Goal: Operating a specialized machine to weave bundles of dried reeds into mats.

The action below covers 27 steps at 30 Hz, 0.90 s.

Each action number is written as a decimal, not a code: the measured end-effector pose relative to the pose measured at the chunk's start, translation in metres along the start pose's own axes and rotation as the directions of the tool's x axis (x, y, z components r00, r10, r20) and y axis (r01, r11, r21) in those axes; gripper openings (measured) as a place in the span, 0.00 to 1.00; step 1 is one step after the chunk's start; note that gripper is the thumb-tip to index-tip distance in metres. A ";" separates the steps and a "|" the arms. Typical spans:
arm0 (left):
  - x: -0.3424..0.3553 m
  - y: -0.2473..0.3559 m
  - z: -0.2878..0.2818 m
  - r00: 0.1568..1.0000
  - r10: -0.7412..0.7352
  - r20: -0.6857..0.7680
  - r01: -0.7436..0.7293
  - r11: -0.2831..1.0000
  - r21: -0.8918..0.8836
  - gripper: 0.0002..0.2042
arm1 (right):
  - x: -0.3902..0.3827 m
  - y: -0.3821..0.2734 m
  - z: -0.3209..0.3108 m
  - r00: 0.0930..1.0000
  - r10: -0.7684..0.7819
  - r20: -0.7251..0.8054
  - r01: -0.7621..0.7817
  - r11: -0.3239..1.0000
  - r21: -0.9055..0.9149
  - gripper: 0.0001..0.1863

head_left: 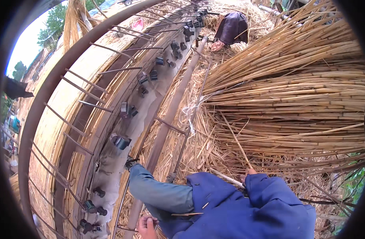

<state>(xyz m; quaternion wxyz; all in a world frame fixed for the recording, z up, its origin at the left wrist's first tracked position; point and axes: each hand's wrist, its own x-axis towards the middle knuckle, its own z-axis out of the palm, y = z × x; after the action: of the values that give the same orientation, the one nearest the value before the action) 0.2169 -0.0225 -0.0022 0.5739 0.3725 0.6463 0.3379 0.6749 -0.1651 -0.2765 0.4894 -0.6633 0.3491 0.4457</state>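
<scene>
At the lower right, my right hand (250, 172) shows just past a blue sleeve (266, 185), closed round the lower end of a thin reed stalk (236, 139). That stalk slants up and left towards a large bundle of dry reeds (293, 103). The sleeve hides part of the hand. My left hand (147, 227) is low beside my thigh, its fingers curled in and the thumb resting on them. I see nothing in it. My bent leg (160, 189) reaches the metal frame, and bits of straw lie on my blue jacket (218, 199).
A long metal machine carries a curved rail (51, 87) with many thin rods and a row of black clamps (120, 141). A brown pipe (176, 105) runs alongside. Loose straw (206, 147) covers the ground. Another person in dark clothing (232, 28) bends over at the top.
</scene>
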 end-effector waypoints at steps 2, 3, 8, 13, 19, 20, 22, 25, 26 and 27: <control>-0.003 0.002 0.000 0.995 0.077 0.068 -0.082 0.993 0.082 0.08 | 0.019 0.006 -0.021 0.998 -0.021 -0.060 0.027 0.994 0.102 0.24; -0.002 -0.003 -0.003 0.994 0.089 0.061 -0.095 0.990 0.103 0.09 | 0.029 0.008 -0.031 0.995 -0.034 -0.088 0.046 0.989 0.143 0.24; -0.006 -0.002 -0.010 0.997 0.071 0.007 -0.072 0.989 0.129 0.09 | 0.053 0.000 -0.063 0.935 -0.205 -0.288 0.261 0.949 0.174 0.22; 0.015 -0.043 -0.036 0.998 0.047 0.048 -0.048 0.998 0.027 0.08 | 0.057 -0.024 -0.067 0.689 -0.529 -0.495 0.568 0.819 -0.084 0.20; 0.021 -0.034 -0.019 0.984 0.162 0.074 -0.163 0.987 0.012 0.07 | -0.014 -0.082 -0.016 0.153 -0.877 -0.456 0.898 0.316 -0.306 0.16; 0.019 -0.030 -0.016 0.976 0.200 0.083 -0.204 0.978 0.043 0.07 | -0.055 -0.096 0.008 0.114 -0.893 -0.436 0.921 0.259 -0.290 0.14; 0.014 -0.028 -0.015 0.967 0.238 0.092 -0.240 0.970 0.019 0.07 | -0.103 -0.120 0.047 -0.113 -0.970 -0.213 0.983 -0.078 -0.164 0.06; 0.014 -0.030 -0.016 0.968 0.230 0.102 -0.232 0.973 0.008 0.06 | -0.223 -0.131 0.120 -0.307 -0.932 0.190 0.939 -0.264 0.222 0.03; 0.016 -0.030 -0.016 0.964 0.242 0.111 -0.243 0.970 -0.004 0.06 | -0.256 -0.125 0.138 -0.339 -0.874 0.349 0.924 -0.241 0.296 0.05; 0.015 -0.022 -0.015 0.956 0.263 0.128 -0.263 0.965 -0.019 0.06 | -0.284 -0.115 0.162 -0.465 -0.808 0.361 0.878 -0.368 0.306 0.06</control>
<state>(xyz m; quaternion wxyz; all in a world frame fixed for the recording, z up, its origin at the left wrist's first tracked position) 0.1987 -0.0208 -0.0265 0.5648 0.4759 0.5520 0.3870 0.6361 0.0299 0.0069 0.6491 -0.5601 -0.5147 0.0053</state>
